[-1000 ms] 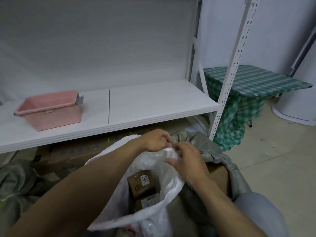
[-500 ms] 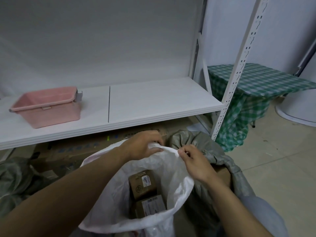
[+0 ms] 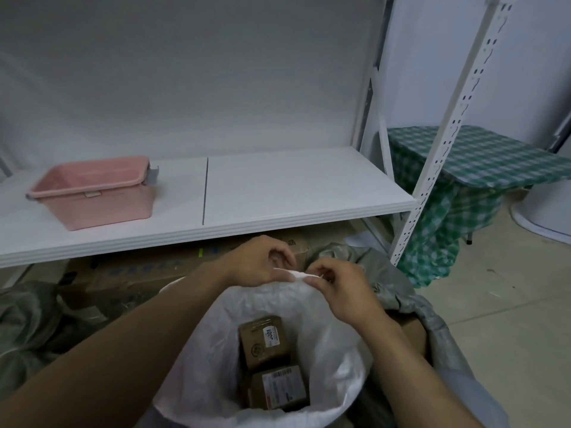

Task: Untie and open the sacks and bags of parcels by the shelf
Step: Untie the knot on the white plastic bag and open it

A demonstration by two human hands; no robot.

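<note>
White sack [image 3: 327, 341] is already open below our grip: both our left hand [image 3: 259, 264] and right hand [image 3: 343, 291] pinch shut on its far rim, brown parcels [image 3: 265, 341] showing inside (top label looks like "J001", lower one too blurred to read). Just right of the grip, the grey sack [image 3: 401, 291] looks slack, partly open; the grey bag [image 3: 24, 322] far left we judge still pending, beneath the shelf [image 3: 293, 193].

The mouth of the white bag [image 3: 336, 359] is open wide, but two brown parcels [image 3: 272, 362] fill its bottom. Both hands [image 3: 296, 273] block the far rim. The grey sack [image 3: 432, 322] presses close on the right. The shelf [image 3: 278, 186] is free except the pink basket [image 3: 92, 193] at left.
</note>
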